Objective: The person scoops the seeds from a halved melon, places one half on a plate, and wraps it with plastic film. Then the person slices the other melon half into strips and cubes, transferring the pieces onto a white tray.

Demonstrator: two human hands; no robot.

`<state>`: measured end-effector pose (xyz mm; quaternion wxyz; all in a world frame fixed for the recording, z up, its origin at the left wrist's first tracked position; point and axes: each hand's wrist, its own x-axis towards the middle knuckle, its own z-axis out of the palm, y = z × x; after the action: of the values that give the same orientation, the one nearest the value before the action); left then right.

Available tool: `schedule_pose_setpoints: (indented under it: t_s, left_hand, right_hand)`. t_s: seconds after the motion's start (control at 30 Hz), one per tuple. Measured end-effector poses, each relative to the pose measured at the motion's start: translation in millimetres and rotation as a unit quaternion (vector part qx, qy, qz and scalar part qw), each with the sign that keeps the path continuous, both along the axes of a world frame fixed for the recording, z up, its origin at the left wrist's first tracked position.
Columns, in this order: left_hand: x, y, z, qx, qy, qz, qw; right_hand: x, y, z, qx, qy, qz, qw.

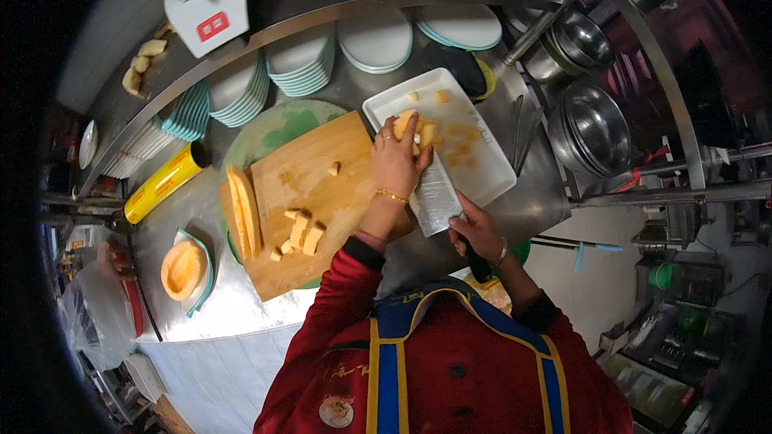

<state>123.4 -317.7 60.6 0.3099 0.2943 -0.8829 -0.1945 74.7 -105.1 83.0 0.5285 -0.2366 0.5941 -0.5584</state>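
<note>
My right hand (479,235) grips the dark handle of a broad-bladed cleaver (439,196), its blade reaching over the near left edge of a white plastic tray (491,175). At the blade's far end, my left hand (401,154) holds orange melon pieces (427,132), fingers spread around them. Flat melon cubes (461,141) show in the tray, some blurred. To the left lies a wooden cutting board (344,211) bearing cut melon chunks (300,232) and long melon slices (242,214). A hollowed melon half (183,271) sits in a teal-rimmed dish (208,280).
Under the board is a round green-patterned board (289,120). Stacked plates (375,39) line the back beneath a metal shelf (386,3). A yellow roll (163,184) lies at left. Utensils (523,138) rest right of the tray, near steel bowls (594,126).
</note>
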Motion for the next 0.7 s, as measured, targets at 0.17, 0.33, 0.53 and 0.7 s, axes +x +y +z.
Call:
schedule_pose_setpoints:
  t_s: [0.17,0.33,0.53,0.7]
  left_hand:
    - [-59.1,6.5,-54.7,0.110,-0.017,0.003,0.994]
    - [-67.1,5.0,-66.4,0.080,-0.063,0.002,0.995]
    - [31.7,-0.9,19.0,0.095,0.118,-0.003,0.988]
    - [167.8,-1.3,49.1,0.042,0.054,0.096,0.993]
  right_hand:
    - [-19.2,36.9,18.4,0.068,-0.013,-0.052,0.996]
    - [-21.5,87.2,19.9,0.153,0.063,-0.113,0.980]
    - [-22.4,101.4,19.5,0.057,0.024,-0.123,0.990]
    - [6.6,52.3,23.9,0.035,-0.022,-0.045,0.998]
